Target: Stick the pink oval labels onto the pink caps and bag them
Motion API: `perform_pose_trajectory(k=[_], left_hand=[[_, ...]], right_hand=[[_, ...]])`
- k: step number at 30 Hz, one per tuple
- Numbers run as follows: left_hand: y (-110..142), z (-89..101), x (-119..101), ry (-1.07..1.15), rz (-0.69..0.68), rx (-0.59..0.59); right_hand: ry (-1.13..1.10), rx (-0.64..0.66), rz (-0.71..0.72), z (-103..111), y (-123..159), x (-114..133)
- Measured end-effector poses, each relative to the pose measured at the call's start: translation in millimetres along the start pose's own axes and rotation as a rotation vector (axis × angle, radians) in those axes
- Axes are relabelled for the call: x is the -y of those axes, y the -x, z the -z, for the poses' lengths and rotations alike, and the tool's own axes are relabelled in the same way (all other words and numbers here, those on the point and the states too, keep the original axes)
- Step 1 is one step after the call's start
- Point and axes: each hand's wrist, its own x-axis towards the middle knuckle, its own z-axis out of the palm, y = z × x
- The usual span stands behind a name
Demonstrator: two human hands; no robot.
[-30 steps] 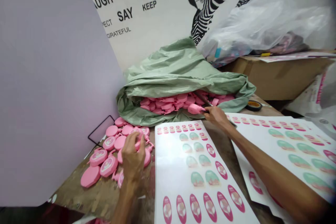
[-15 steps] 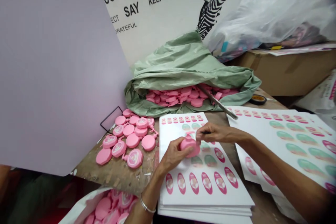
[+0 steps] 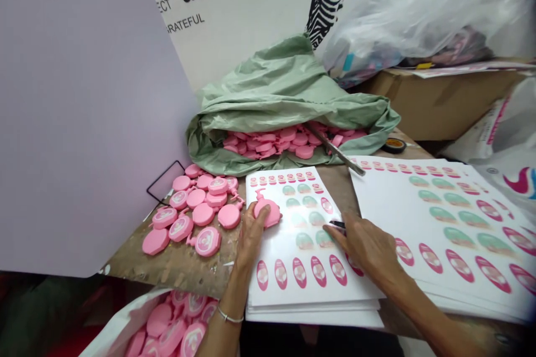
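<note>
Bright, even indoor light leaves soft shadows, while wide-angle distortion bends and blurs the right edge.

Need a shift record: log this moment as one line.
left hand: on pink pump bottle on label sheet | right hand: on same sheet, small black item at fingers

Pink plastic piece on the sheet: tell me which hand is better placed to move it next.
Left, probably: the left hand touches the pink plastic piece, while the right hand rests farther off on the printed sheet, holding a small dark tool.
</note>
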Motion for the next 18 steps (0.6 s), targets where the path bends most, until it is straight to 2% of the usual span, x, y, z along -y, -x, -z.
perform_pose_trajectory(k=[2, 4, 8, 11, 15, 18], left_hand=[[1.0, 1.3, 0.8, 0.018, -0.012, 0.003], [2.1, 1.6, -1.1, 0.042, -0.015, 0.024], [3.5, -0.8, -6.7, 0.052, -0.026, 0.078], [4.9, -2.6, -11.2, 0.055, -0.021, 0.052], [7.7, -3.5, -20.2, 0.14, -0.024, 0.027], [9.4, -4.0, -26.9, 0.171, -0.006, 0.036]], right_hand=[[-0.011, -0.059, -0.027, -2.8, 0.4, 0.4], [-0.118, -0.075, -0.062, -6.3, -4.1, -4.6], [-0.609, -0.02, -0.017, -12.5, -19.9, -23.4], [-0.882, 0.007, 0.044, -13.0, -25.9, -33.1], [-0.964, 0.013, 0.033, -10.0, -22.4, -34.9], [-0.969, 0.022, -0.051, -9.0, -20.3, -33.9]])
